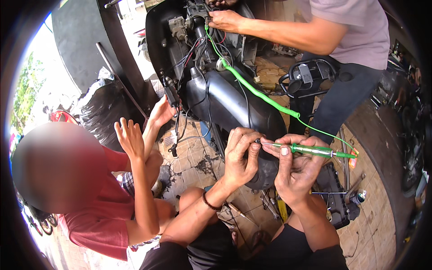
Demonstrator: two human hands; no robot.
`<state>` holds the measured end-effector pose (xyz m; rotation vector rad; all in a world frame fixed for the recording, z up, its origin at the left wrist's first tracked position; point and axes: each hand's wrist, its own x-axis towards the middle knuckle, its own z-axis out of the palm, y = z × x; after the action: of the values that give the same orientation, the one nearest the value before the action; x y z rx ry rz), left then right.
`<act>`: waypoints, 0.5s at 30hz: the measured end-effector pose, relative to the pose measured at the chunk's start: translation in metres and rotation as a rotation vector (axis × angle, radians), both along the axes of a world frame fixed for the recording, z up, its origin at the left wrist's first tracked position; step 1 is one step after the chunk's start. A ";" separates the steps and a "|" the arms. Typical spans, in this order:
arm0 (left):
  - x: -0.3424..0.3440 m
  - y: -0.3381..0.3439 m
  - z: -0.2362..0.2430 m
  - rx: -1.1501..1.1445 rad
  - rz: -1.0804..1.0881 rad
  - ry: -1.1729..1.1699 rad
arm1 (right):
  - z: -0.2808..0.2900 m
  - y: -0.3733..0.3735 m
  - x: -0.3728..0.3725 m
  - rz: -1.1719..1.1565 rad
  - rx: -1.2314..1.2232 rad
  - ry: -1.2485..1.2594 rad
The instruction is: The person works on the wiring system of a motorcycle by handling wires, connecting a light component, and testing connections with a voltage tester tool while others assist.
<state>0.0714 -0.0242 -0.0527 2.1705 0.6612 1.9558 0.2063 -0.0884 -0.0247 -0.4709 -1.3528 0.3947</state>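
Pointing the thin tip of the green tester (310, 150) leftward, your right hand (294, 173) is gripping it between thumb and curled fingers; its long axis is running nearly crosswise, the tail end dipping slightly to the right. Just left of that tip, your left hand (239, 157) is pinching a small dark piece (258, 141), thumb and fingers closing on it. Whether tip and piece are touching is too small to tell. From the tester's tail, a green cord (260, 92) is stretching up toward the motorbike (220, 96).
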 end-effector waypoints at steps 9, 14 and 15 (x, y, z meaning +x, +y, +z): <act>0.001 0.002 -0.002 0.003 -0.004 0.013 | 0.000 0.001 0.002 0.022 -0.063 0.035; 0.000 0.002 -0.003 -0.001 0.000 0.012 | 0.000 0.002 0.002 0.018 -0.048 0.019; 0.000 0.003 -0.004 -0.006 0.000 0.013 | -0.001 0.002 0.002 0.027 -0.044 0.023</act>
<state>0.0715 -0.0216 -0.0569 2.1809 0.6678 1.9388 0.2083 -0.0861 -0.0253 -0.4843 -1.3315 0.4516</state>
